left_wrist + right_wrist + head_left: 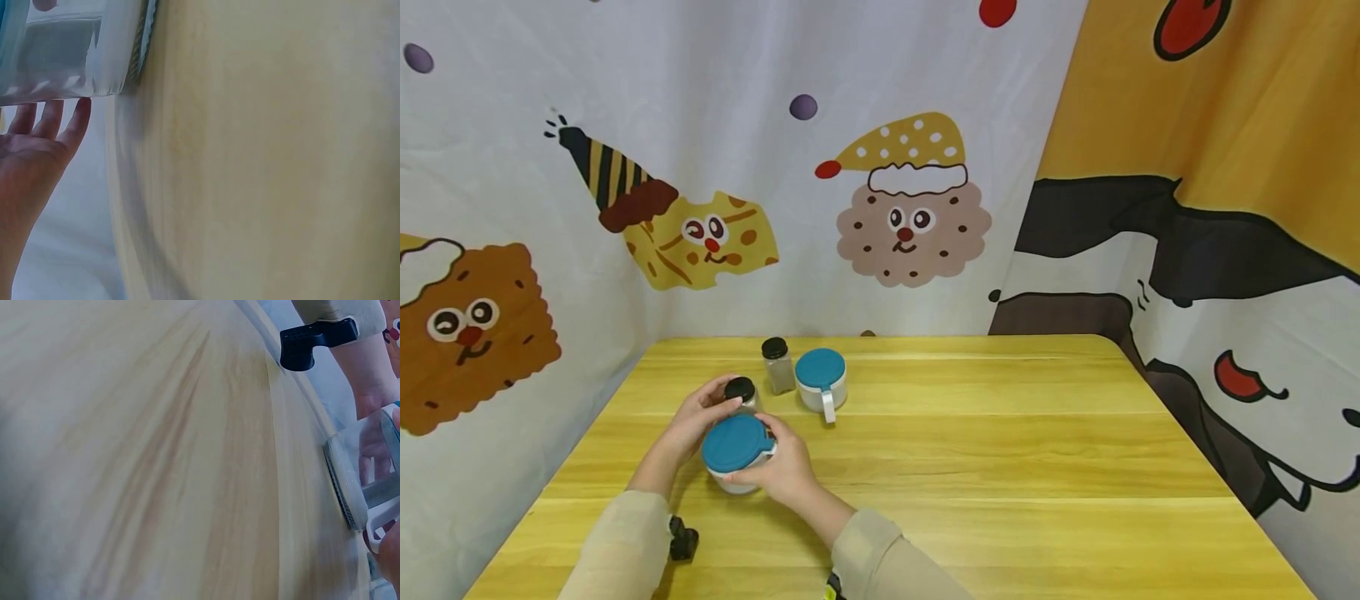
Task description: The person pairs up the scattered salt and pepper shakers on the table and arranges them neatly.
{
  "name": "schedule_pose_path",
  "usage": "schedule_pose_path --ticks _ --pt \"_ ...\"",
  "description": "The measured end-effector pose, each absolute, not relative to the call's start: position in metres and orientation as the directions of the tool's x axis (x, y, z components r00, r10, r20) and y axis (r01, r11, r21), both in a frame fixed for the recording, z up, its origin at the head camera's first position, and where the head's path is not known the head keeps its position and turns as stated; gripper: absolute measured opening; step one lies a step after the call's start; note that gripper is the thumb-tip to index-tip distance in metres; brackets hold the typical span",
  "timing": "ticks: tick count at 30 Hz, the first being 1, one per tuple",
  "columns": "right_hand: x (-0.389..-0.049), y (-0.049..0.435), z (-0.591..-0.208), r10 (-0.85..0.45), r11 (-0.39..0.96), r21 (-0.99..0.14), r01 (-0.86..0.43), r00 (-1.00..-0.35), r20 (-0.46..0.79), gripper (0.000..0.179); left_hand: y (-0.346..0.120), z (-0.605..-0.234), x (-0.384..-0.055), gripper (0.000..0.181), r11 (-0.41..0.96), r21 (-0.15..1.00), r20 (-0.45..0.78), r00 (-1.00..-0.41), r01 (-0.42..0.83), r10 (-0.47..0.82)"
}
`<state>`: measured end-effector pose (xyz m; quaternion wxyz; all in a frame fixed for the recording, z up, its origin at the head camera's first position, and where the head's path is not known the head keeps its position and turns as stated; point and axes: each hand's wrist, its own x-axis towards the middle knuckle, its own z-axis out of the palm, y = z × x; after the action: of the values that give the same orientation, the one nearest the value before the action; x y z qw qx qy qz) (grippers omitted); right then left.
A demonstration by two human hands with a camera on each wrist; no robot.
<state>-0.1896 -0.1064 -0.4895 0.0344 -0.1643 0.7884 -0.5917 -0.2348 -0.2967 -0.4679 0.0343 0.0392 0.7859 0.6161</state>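
My left hand (696, 417) curves round a small clear jar with a black cap (741, 388), its thumb lying just below the cap. Close in front of it, my right hand (786, 462) grips a clear canister with a round blue lid (734, 443) and a white handle. In the left wrist view the canister (59, 56) covers part of my left hand (31, 156), and the jar cannot be made out. Right wrist view: the canister (350, 469) tilts at the edge, held by my right hand (390, 562); left fingers show through its clear wall.
Behind the hands stand another black-capped jar (778, 367) and a second blue-lidded canister (822, 383) with its handle facing forward. The wooden table (1000, 450) extends to the right. A cartoon-printed curtain (737, 108) hangs behind it.
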Motion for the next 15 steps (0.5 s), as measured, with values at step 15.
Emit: schedule_pose_path --ticks 15 --pt "-0.1883 -0.0987 -0.4875 -0.322 0.217 -0.938 -0.27 -0.927 0.193 0.087 -0.2971 -0.4654 -0.2319 0.062 0.232 0.973 -0.001 -0.997 0.016 0.072"
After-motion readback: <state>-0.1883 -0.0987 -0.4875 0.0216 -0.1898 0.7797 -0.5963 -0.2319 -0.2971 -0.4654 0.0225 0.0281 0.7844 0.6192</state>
